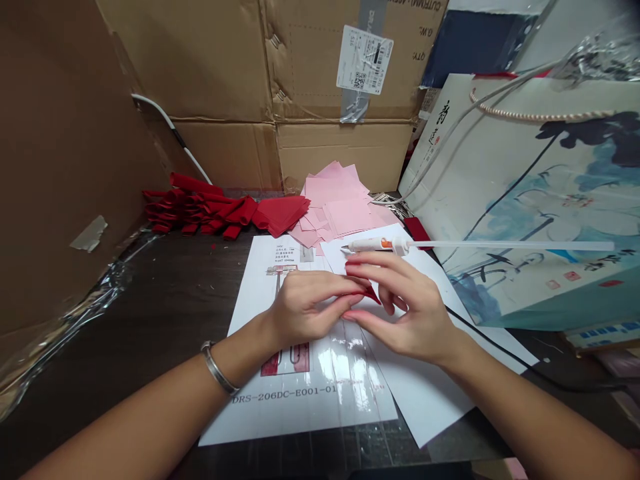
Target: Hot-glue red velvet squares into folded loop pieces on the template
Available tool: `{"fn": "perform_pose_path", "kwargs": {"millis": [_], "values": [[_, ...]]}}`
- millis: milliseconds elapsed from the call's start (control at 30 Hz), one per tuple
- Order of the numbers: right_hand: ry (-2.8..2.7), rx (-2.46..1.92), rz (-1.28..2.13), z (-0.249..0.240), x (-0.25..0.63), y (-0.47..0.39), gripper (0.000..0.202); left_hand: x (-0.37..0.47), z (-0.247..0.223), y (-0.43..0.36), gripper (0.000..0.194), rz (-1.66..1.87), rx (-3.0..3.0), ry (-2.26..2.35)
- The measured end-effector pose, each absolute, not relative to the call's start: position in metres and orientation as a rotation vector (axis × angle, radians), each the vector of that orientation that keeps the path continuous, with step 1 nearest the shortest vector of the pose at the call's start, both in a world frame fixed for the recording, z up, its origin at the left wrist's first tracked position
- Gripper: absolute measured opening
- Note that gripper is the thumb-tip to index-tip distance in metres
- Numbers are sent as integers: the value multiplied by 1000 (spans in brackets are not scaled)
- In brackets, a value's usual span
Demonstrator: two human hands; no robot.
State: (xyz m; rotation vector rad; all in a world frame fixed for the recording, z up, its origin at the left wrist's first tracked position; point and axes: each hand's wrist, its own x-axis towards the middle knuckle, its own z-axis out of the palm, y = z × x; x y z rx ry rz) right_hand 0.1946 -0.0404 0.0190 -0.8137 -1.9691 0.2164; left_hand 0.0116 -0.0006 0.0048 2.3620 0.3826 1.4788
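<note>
Just beyond the fingertips [361, 265], blocked by a glue pen [380, 245] lying crosswise, its long clear tube [510, 246] barring the way rightward. Farther past the fingers, crowded with pink paper squares [340, 203] and folded red pieces [200, 208], then walled by cardboard boxes [260, 80]. Right of the fingers, hemmed in by a painted gift bag [540, 200] and a black cable [500, 347]. Left of the fingers, open dark tabletop [165, 300] up to a brown cardboard wall [55, 167] and crumpled clear film [75, 313]. Below the fingers, only flat printed sheets [310, 393].
</note>
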Motion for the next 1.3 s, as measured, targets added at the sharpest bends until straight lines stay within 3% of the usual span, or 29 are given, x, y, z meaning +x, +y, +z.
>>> {"fn": "perform_pose_path", "kwargs": {"millis": [100,467,1300], "values": [[-1998,-777,231,17,194,-40,34,13,6,-1,13,1438,2389,353],[-1853,-673,140,24,199,-35,24,12,5,0,18,1637,2247,421],[-1796,-719,163,24,197,-36,20,15,6,-4,18,1590,2139,539]]}}
